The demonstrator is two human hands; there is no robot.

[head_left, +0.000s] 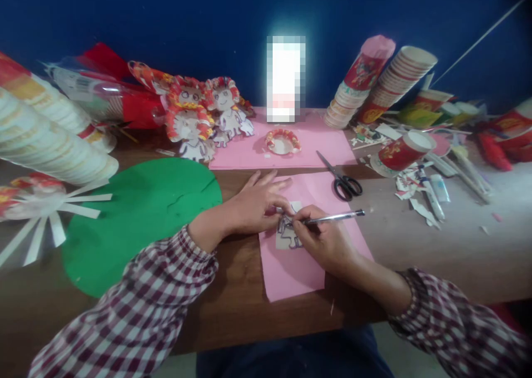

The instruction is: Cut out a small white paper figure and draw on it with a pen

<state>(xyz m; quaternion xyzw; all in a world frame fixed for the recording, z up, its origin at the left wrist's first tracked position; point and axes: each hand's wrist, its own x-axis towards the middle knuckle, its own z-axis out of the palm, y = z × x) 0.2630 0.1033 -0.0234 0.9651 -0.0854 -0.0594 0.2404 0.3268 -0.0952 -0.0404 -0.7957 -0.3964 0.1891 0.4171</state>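
Note:
My right hand (322, 236) is closed around a slim pen (334, 217), its tip down on a small pale piece of paper (286, 242). Dark outlines of a figure are drawn on that piece, partly covered by my fingers. My left hand (260, 203) lies flat with fingers spread. Its thumb and index finger press at the left and top edge of the drawing. Beneath both is a pink sheet (295, 284). Black-handled scissors (343, 184) rest on the sheet's upper right, blades pointing away.
Behind stand a ring-shaped red and yellow craft (283, 142) and several paper figures (224, 103). A green oval sheet (141, 217) lies left, beside stacked paper cups (50, 139). On the right are more cup stacks (399, 78), a red cup (403, 151) and paper scraps (421, 212).

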